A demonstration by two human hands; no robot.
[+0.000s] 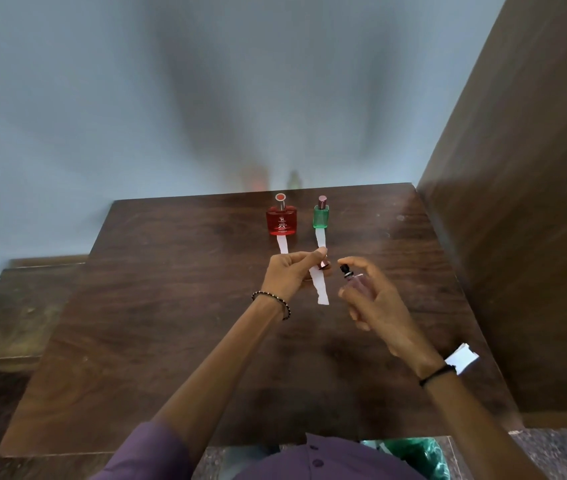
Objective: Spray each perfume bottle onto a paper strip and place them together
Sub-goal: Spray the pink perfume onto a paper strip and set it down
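My left hand [290,271] pinches the top of a white paper strip [320,287], which hangs down over the table; a small cap also seems tucked in its fingers. My right hand [375,299] holds a small pink perfume bottle [356,282], its black nozzle facing the strip and my index finger above the nozzle. At the far edge stand a red perfume bottle [281,220] and a green perfume bottle [321,216], each with a white paper strip [282,244] [320,239] lying in front of it.
The dark wooden table [171,323] meets a wooden panel [517,202] on the right and a pale wall behind. A small stack of white paper [462,358] lies near the right edge by my wrist. A lower wooden bench [8,306] sits to the left.
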